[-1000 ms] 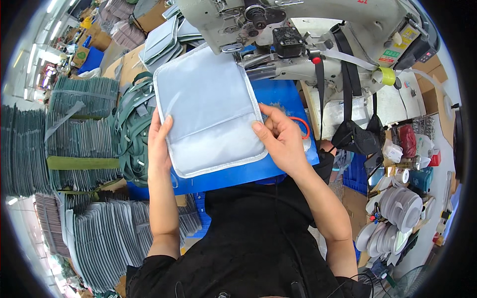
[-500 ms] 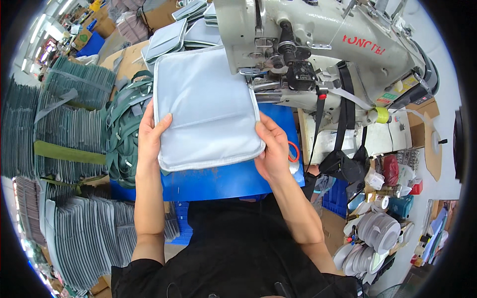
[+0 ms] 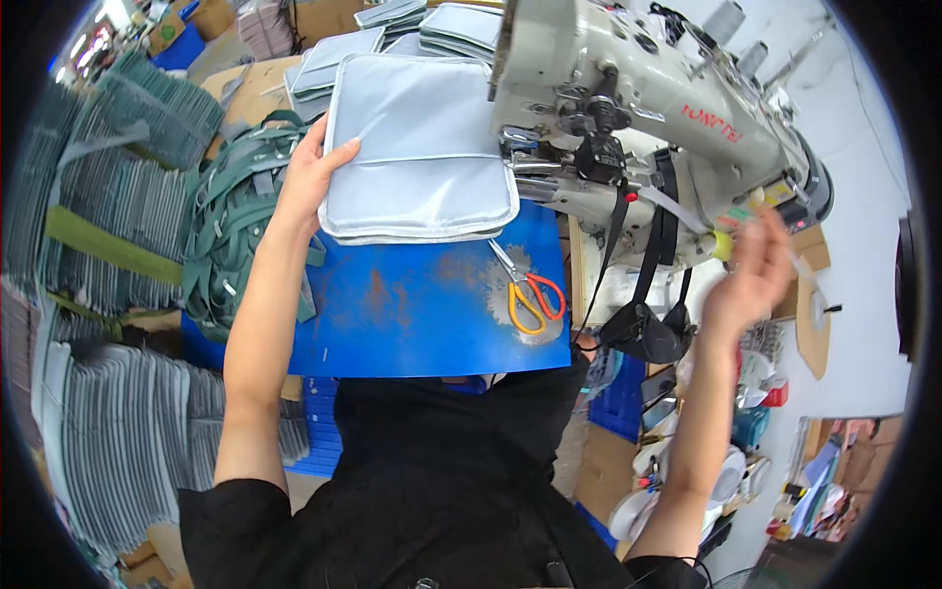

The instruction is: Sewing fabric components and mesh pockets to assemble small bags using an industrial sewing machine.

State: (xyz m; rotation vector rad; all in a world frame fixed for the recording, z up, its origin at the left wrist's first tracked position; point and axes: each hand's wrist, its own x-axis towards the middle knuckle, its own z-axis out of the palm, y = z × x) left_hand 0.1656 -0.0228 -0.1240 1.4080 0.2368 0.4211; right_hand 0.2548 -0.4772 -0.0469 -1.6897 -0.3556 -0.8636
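Observation:
My left hand [image 3: 312,177] grips the left edge of a light grey-blue square fabric panel [image 3: 422,118] with rounded corners and pale edging. The thumb lies on top, the fingers underneath. The panel's right edge reaches the needle area of a sewing machine [image 3: 628,88]. Off to the right, my right hand [image 3: 748,280] is raised beside the machine, apart from the panel. Its fingers are stretched out and blurred, with nothing visible in them. Close to that hand, a white tape [image 3: 677,208] runs through a yellow roll [image 3: 723,245].
Scissors [image 3: 525,294] with orange and red handles lie on the blue table [image 3: 392,339]. Green straps [image 3: 231,226] heap at the left, beside tall stacks of grey panels [image 3: 147,442]. More panels [image 3: 461,27] are piled behind. A black strap pouch [image 3: 643,332] hangs under the machine.
My right hand has let go of the panel and moved right and up, past the machine's front. The panel sits higher in view, still in my left hand. The scissors are now uncovered.

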